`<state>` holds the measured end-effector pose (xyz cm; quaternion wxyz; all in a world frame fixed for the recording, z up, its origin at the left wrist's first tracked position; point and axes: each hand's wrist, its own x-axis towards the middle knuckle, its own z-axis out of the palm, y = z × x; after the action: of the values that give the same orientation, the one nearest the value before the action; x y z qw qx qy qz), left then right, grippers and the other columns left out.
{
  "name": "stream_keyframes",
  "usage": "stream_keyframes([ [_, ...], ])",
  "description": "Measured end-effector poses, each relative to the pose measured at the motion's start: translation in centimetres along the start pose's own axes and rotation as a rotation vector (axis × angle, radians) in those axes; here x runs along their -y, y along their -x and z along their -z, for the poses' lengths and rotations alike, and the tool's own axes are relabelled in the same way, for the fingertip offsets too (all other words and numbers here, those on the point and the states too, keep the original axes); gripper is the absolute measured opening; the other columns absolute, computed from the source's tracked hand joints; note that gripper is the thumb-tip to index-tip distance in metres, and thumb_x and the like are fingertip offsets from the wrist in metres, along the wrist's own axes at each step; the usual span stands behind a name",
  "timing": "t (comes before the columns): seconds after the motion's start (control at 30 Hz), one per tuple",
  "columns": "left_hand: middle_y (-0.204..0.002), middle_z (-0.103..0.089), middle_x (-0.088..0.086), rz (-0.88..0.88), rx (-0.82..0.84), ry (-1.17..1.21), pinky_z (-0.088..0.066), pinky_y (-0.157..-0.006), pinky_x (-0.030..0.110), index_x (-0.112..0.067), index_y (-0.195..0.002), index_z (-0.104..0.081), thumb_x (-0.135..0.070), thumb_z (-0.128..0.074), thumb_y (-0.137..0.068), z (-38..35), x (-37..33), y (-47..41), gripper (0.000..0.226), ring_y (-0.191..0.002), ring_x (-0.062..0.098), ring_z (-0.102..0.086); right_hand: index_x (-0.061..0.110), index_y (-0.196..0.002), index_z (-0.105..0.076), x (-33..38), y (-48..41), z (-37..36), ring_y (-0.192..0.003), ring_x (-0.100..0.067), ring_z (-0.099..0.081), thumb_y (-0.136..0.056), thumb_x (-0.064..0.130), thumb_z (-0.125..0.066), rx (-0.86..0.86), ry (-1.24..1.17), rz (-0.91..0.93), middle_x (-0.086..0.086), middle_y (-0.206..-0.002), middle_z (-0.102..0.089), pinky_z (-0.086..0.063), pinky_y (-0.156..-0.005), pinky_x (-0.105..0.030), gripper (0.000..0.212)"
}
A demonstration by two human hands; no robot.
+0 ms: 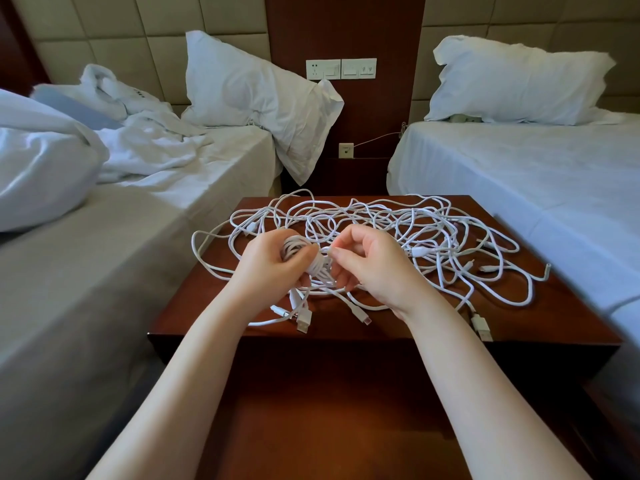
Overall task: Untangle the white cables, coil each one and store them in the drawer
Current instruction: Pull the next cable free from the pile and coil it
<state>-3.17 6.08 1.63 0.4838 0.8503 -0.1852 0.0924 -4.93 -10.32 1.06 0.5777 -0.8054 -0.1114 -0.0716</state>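
Currently, the left hand (pixel 270 258) grips a partly wound coil (pixel 301 252) with curled fingers above the nightstand (pixel 194 306). The right hand (pixel 372 263) pinches a strand beside that coil. Remaining white cables (pixel 415 230) lie tangled across the nightstand top.

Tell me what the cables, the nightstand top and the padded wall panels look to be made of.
Cables: smooth white plastic or rubbery jacket, matte, bending in loose loops.
Nightstand top: reddish-brown wood or veneer, glossy lacquer, given faint grain and reflections.
Wall panels: beige leather or vinyl over padding, judging by the puffed squares and soft sheen.
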Motion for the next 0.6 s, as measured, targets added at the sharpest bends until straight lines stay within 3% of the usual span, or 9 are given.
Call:
stream_keyframes([
  [0.2, -0.078, -0.070, 0.014, 0.058, -0.068, 0.251, -0.057, -0.068, 0.042, -0.006, -0.085, -0.065, -0.017, -0.058, -0.093, -0.1, 0.0, -0.2, 0.015, -0.061, 0.021, -0.066, 0.026, -0.077, -0.065, -0.2, -0.2, 0.3, -0.069, -0.009, -0.045, -0.087, 0.022, -0.071, -0.129, 0.160, 0.147, 0.007, -0.079, -0.048, -0.038, -0.065, -0.017, 0.012],
  [0.3, -0.076, -0.070, 0.013, 0.087, -0.104, 0.331, -0.056, -0.065, 0.036, -0.006, -0.084, -0.064, -0.017, -0.058, -0.094, -0.1, -0.4, -0.2, 0.016, -0.060, 0.019, -0.065, 0.028, -0.076, -0.068, -0.5, -0.2, 0.1, -0.068, -0.008, -0.043, -0.080, 0.020, -0.077, -0.205, 0.106, 0.235, 0.006, -0.078, -0.048, -0.038, -0.061, -0.014, 0.013],
  [0.4, -0.077, -0.071, 0.012, 0.092, -0.106, 0.323, -0.054, -0.061, 0.031, -0.006, -0.084, -0.063, -0.017, -0.057, -0.094, 0.0, -0.5, -0.3, 0.016, -0.058, 0.016, -0.065, 0.025, -0.075, -0.068, -1.0, -0.3, -0.2, -0.064, -0.004, -0.043, -0.078, 0.019, -0.079, -0.215, 0.006, 0.210, 0.011, -0.071, -0.050, -0.039, -0.059, -0.013, 0.013],
  [0.5, -0.077, -0.071, 0.013, 0.088, -0.097, 0.312, -0.056, -0.064, 0.036, -0.005, -0.084, -0.064, -0.017, -0.058, -0.094, -0.1, -0.4, -0.3, 0.017, -0.060, 0.020, -0.065, 0.024, -0.090, -0.069, -1.5, -0.3, -0.4, -0.068, -0.006, -0.048, -0.080, 0.017, -0.076, -0.173, -0.068, 0.192, 0.008, -0.071, -0.053, -0.042, -0.062, -0.013, 0.014],
  [0.6, -0.074, -0.070, 0.012, 0.084, -0.117, 0.311, -0.055, -0.063, 0.035, -0.004, -0.084, -0.065, -0.016, -0.057, -0.094, -0.4, -0.3, -0.3, 0.018, -0.058, 0.019, -0.065, 0.023, -0.100, -0.074, -1.6, -0.4, -0.4, -0.071, -0.003, -0.050, -0.083, 0.011, -0.073, -0.155, 0.003, 0.257, 0.002, -0.083, -0.056, -0.041, -0.060, -0.013, 0.021],
])
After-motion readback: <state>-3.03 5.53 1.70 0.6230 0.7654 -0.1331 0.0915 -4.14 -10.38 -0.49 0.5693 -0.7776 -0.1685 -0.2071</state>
